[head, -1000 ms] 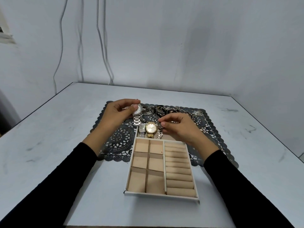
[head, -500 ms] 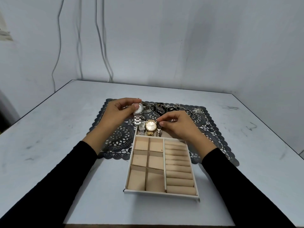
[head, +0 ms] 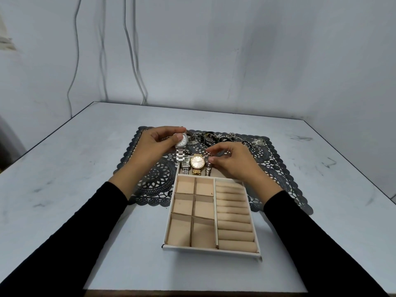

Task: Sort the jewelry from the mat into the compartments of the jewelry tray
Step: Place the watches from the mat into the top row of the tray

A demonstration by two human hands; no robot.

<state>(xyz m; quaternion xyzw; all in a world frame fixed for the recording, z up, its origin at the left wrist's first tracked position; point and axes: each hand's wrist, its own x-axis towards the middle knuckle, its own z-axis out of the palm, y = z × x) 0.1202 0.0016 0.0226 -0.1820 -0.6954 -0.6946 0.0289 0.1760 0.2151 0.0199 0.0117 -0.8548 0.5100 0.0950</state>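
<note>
1. Sleeves (head: 85, 221): black, one on each forearm, entering from the near edge.
2. Table (head: 85, 189): pale and scuffed; it carries everything below.
3. Tray (head: 211, 251): beige, its long axis running near to far, its far end resting on the mat.
   - Left side: six square cells (head: 202, 209), nothing in them.
   - Right side: ring rolls (head: 233, 219), nothing on them.
   - Far end: a crosswise watch slot (head: 216, 173).
4. Watches in the slot, side by side, straps running near to far:
   - small watch (head: 185, 164)
   - gold watch (head: 197, 162)
   - third watch (head: 207, 170)
5. Right hand (head: 233, 162): over the right part of the slot. Grip: thumb and fingertips pinch the third watch at its case.
6. Left hand (head: 154, 146): raised beyond the tray's far left corner. Grip: thumb and fingers pinch the silver watch (head: 182, 142) by its case, dial to the camera, strap hanging toward the slot.
7. Key relation: the slot lies just near and right of the silver watch. Its strap is roughly in line with the laid ones. The left hand is nearer. Free room, if any, is to the right, under the right hand; cannot tell how much.
8. Mat (head: 282, 172): dark lace, under the tray's far end.
9. Heap (head: 211, 137): tangled unsorted jewelry on the mat's far strip.
10. Cables (head: 132, 61): hanging down the wall.
</note>
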